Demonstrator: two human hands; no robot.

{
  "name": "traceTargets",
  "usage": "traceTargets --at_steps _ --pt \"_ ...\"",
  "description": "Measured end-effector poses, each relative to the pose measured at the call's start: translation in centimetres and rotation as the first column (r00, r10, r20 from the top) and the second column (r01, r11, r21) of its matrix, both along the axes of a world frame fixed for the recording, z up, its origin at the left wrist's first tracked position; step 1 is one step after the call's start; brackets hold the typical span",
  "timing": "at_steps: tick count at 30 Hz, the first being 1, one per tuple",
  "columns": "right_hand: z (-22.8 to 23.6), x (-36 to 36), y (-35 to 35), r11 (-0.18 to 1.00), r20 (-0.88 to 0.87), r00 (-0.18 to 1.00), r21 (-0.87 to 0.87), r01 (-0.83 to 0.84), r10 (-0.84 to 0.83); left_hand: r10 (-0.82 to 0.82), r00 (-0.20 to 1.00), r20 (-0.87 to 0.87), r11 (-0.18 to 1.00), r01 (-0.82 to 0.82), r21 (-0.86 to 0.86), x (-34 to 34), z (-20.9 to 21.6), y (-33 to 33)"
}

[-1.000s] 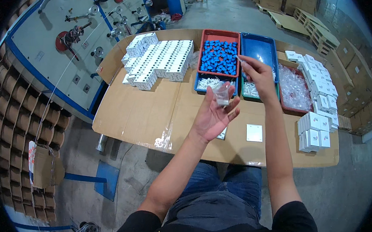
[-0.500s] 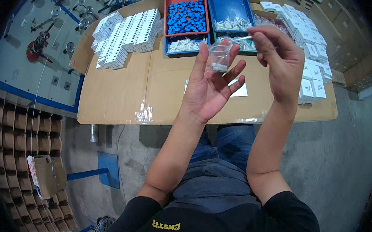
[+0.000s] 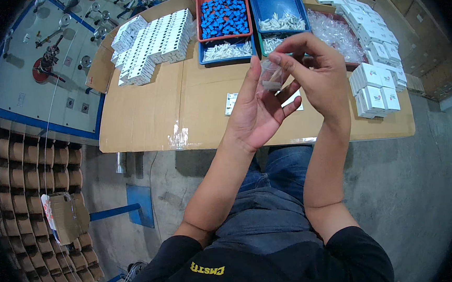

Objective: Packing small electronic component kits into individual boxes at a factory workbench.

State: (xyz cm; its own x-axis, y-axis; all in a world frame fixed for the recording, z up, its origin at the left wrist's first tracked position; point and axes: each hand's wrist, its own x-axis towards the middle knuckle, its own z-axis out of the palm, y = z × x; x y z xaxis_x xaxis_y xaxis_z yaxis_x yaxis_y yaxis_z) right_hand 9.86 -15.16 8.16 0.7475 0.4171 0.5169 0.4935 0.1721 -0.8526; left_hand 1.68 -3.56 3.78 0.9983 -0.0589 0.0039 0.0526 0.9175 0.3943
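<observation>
Clear bag (image 3: 271, 77) is held as right hand (image 3: 315, 72) partly hides green tray (image 3: 262, 50).

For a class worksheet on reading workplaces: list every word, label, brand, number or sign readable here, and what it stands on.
Black shirt: yellow lettering on the chest; wording not copied.
White boxes, right: printed marks, too small to read.
White boxes, left: dark marks, too small to read.
Carton, far left: red marks, too blurred to read.
Clear plastic bag: no lettering visible.
</observation>
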Motion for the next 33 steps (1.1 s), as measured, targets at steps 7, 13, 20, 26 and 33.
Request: traceTargets --at_steps 7,13,20,26,33 --pt "-1.2 -0.1 0.7 0.997 0.068 0.995 -0.049 -0.064 0.067 0.044 0.998 -0.045 0.997 -0.041 0.059 -0.7 -0.5 0.3" --pt "-0.8 0.0 0.6 0.993 -0.001 0.994 -0.046 -0.108 0.108 0.062 0.996 -0.071 0.997 -0.058 0.056 -1.0 -0.2 0.6" --pt "-1.1 0.7 -0.7 0.981 0.109 0.988 -0.170 -0.089 0.109 0.157 0.984 -0.089 0.948 -0.124 0.294 -1.2 -0.6 0.4" --pt "-1.9 1.6 -2.2 0.957 0.013 0.988 -0.250 -0.145 0.153 0.183 0.980 0.082 0.842 -0.199 0.501 -1.6 -0.6 0.2" --pt "-1.2 1.8 -3.3 0.918 0.131 0.960 -0.349 -0.190 0.248 0.245 0.969 0.013 0.817 -0.214 0.535 -1.4 -0.9 0.2"
